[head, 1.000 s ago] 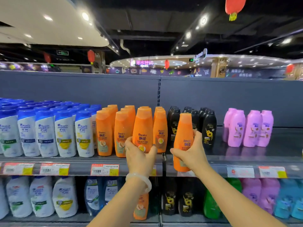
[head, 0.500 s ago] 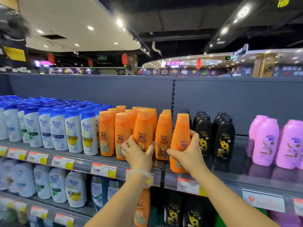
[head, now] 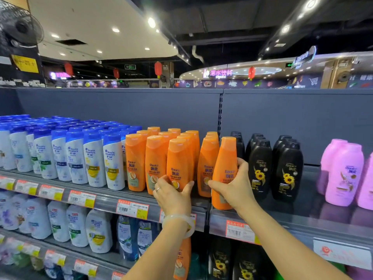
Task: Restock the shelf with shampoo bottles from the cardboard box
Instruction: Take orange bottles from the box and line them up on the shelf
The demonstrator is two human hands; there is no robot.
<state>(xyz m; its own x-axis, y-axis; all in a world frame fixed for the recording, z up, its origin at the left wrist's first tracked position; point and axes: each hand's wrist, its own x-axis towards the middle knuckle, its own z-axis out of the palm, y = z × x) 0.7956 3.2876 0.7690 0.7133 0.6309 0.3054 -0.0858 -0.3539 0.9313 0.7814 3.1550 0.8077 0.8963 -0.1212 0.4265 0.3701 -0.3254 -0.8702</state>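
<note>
My right hand (head: 234,188) is gripping an orange shampoo bottle (head: 225,170) standing at the shelf (head: 302,221) edge beside the black bottles (head: 260,168), while my left hand (head: 173,197) is wrapping around a neighbouring orange bottle (head: 177,162).

Both forearms are bare, with no sleeves showing. The left hand (head: 173,197) wears 1 thin silvery ring (head: 158,189) on a finger. A pale, translucent bangle (head: 178,224) circles the left wrist.

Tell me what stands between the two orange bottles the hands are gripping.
In the head view, one more orange bottle stands between the left hand's bottle and the right hand's bottle, heading its own row.
</note>
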